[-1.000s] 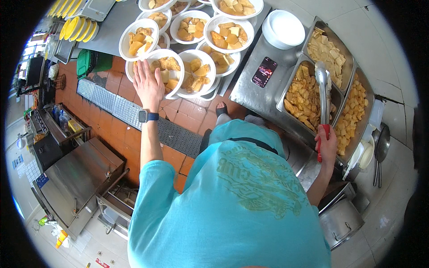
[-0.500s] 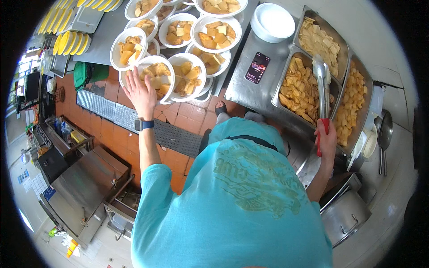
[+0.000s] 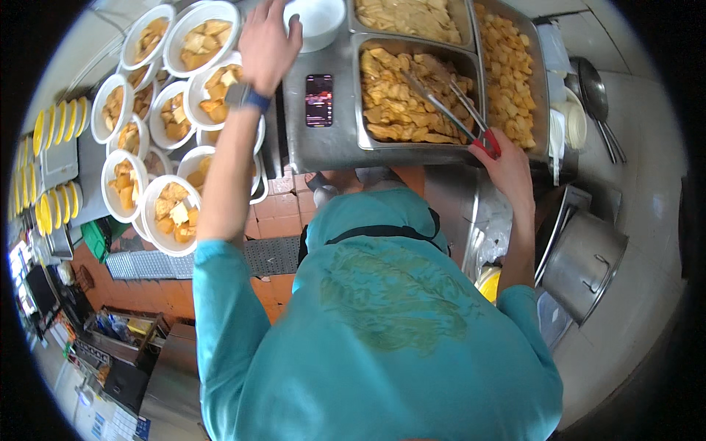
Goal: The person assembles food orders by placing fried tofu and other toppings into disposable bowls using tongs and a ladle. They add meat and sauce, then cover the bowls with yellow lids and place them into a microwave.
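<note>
My left hand (image 3: 269, 45) is at the left edge of a stack of white bowls (image 3: 318, 28), thumb apart from the fingers and no bowl lifted. My right hand (image 3: 509, 163) grips metal tongs (image 3: 439, 104) by their red handle. The tongs' arms are spread, with their ends over a steel tray of browned, sauced pieces, perhaps meat (image 3: 401, 95). Left of my left forearm stand several filled white bowls (image 3: 170, 214), some piled on others, holding browned pieces and pale yellow chunks.
Pale flat slices (image 3: 408, 18) fill a tray behind, and golden chunks (image 3: 507, 81) a tray on the right. A phone (image 3: 319, 101) lies on the steel counter (image 3: 305, 151). Ladles (image 3: 592, 92) and a large pot (image 3: 586, 264) are on the right. Yellow-rimmed dishes (image 3: 59, 206) stand far left.
My left hand has gone from the rim of a filled bowl to the bowl stack. My right hand still holds the tongs, now swung leftward over the browned pieces. The view has turned right.
</note>
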`<state>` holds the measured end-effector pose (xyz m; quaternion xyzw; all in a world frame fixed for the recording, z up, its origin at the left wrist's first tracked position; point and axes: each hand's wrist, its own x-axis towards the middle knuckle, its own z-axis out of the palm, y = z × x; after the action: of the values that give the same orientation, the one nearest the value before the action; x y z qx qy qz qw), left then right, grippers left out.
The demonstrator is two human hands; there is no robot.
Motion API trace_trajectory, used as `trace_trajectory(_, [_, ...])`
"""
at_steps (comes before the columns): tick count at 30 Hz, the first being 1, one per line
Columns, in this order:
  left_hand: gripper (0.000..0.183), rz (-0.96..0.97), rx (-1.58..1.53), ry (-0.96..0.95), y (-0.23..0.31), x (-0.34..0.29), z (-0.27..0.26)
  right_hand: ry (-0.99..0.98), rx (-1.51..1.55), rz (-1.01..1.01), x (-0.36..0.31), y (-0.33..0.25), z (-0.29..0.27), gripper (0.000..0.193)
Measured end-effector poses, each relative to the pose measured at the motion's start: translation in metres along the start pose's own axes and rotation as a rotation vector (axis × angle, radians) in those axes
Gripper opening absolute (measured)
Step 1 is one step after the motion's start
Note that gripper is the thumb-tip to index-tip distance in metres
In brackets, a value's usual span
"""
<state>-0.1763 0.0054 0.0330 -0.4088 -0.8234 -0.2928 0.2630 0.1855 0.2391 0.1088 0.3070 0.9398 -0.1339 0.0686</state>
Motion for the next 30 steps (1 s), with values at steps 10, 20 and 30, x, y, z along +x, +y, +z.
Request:
trace_trajectory(10, [0.043, -0.461, 0.433, -0.580, -0.136, 0.012, 0.184, -0.238, -0.073, -0.212, 0.059, 0.011, 0.020, 0.050])
trace_trajectory(20, [0.045, -0.515, 0.372, -0.278, -0.059, 0.067, 0.098, -0.301, 0.264, -0.236, 0.065, 0.054, 0.078, 0.029])
trace_trajectory(30, [0.043, -0.920, -0.462, 0.052, 0.087, -0.045, 0.020, -0.586, 0.869, 0.130, 0.040, 0.078, -0.022, 0.030])
